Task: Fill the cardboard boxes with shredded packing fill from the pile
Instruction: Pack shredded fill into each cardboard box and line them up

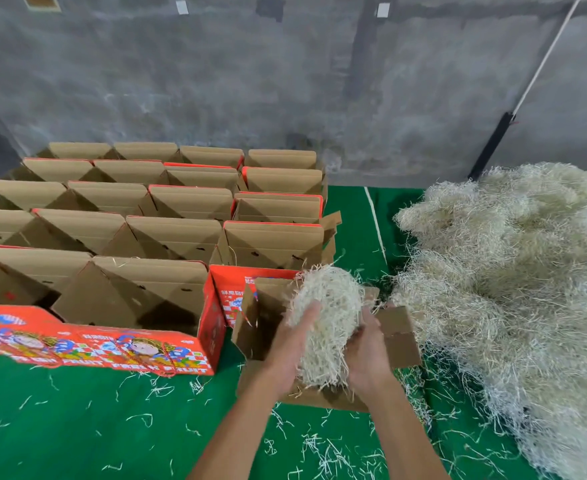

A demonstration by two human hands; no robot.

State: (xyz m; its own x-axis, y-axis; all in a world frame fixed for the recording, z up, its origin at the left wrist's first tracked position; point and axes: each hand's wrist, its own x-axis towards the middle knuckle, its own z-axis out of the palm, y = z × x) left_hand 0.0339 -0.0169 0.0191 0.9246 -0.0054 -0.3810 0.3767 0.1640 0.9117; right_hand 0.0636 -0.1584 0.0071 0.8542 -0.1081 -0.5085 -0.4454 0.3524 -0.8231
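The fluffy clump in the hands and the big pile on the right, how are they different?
The clump is small and rounded; the big pile is wide and sprawling. The clump is held between the left hand and right hand above an open cardboard box; the pile lies on the green floor covering. Both are the same pale, stringy shredded fill.

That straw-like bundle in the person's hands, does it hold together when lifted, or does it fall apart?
The clump of shredded fill probably holds together loosely: its tangled strands keep a rounded shape between the left hand and right hand. It likely sheds, judging by the stray strands on the green mat. It looks light and springy.
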